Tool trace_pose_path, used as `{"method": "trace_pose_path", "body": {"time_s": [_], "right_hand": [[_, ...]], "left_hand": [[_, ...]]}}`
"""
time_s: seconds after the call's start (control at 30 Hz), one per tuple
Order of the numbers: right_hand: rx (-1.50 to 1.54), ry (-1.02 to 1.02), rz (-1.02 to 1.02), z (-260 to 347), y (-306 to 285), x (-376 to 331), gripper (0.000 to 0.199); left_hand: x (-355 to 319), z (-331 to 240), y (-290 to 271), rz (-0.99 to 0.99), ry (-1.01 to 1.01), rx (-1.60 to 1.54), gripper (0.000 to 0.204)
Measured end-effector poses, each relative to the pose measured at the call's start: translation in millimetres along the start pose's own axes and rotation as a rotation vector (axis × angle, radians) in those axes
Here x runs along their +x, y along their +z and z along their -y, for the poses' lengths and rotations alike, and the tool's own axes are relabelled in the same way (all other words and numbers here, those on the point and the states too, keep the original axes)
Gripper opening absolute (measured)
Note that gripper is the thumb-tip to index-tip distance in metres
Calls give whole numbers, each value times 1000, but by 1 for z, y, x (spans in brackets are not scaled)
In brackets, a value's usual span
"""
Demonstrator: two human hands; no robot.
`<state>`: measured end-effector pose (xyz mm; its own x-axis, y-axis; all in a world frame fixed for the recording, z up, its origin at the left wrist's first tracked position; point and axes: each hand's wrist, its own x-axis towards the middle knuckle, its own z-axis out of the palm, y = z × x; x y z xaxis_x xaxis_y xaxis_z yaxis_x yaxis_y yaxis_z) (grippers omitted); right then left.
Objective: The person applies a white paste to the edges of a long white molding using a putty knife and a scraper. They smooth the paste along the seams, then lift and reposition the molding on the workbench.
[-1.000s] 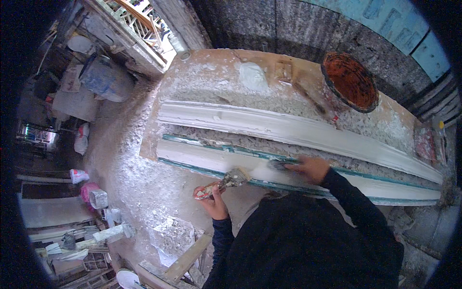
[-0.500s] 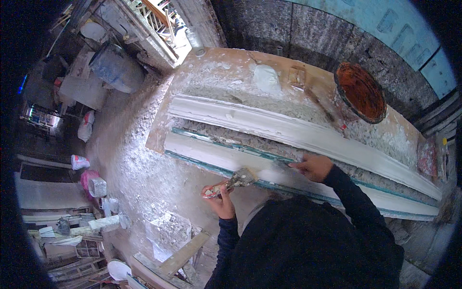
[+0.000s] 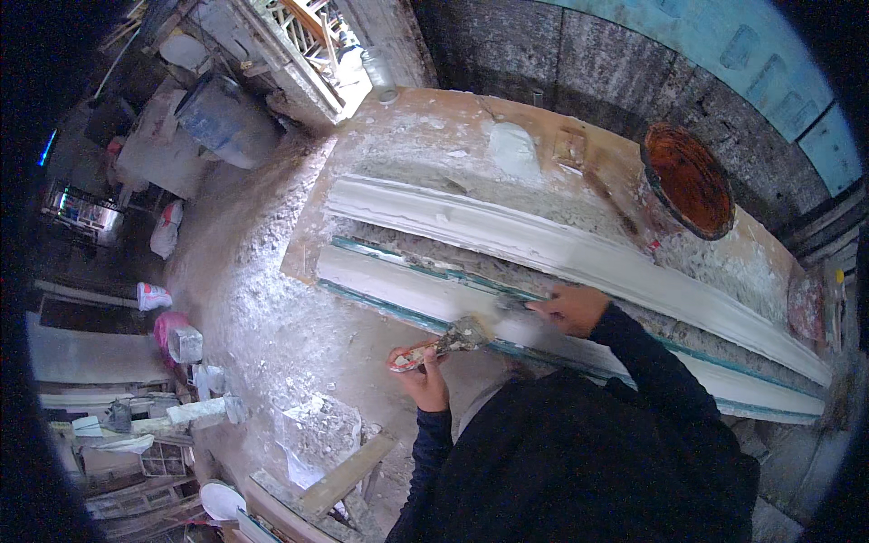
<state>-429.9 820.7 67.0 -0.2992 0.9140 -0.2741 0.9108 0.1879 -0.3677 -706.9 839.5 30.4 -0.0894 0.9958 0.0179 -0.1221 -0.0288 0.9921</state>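
My left hand [image 3: 425, 378] is closed round the reddish handle of a broad, plaster-caked putty knife [image 3: 463, 335]. Its flared end hangs over the near teal edge of a long white plaster strip [image 3: 398, 281]. My right hand [image 3: 576, 309] grips a small grey scraper [image 3: 514, 301], whose blade lies near the strip's far teal edge. The fingers hide its handle. Behind this strip, and roughly alongside it, runs a white plaster moulding [image 3: 471, 218] with a ridged profile. Grey, crusty residue fills the gap between the two.
On the plaster-spattered board [image 3: 425, 106] stand a tub with an orange-brown inside [image 3: 688, 181], a white lump [image 3: 514, 150] and a clear jar [image 3: 378, 76]. A blue barrel [image 3: 226, 119] is at the far left. A plaster-covered box [image 3: 319, 433] and a wooden plank [image 3: 348, 472] sit lower left.
My right hand has moved left along the strip with the scraper, closer to the putty knife. My left hand keeps nearly the same place. The whole view has shifted slightly.
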Motion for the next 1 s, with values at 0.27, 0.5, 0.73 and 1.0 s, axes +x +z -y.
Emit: {"method": "trace_pose_path", "body": {"time_s": [0.27, 0.5, 0.73, 1.0], "right_hand": [[17, 30, -120, 6, 21, 20, 40], [14, 75, 55, 2, -1, -7, 38], [150, 24, -49, 21, 12, 50, 38], [82, 140, 148, 14, -8, 9, 40]], "left_hand": [[2, -3, 7, -21, -25, -23, 34], [4, -3, 2, -5, -36, -25, 33], [8, 1, 4, -9, -2, 12, 34], [5, 6, 0, 12, 20, 31, 35]]}}
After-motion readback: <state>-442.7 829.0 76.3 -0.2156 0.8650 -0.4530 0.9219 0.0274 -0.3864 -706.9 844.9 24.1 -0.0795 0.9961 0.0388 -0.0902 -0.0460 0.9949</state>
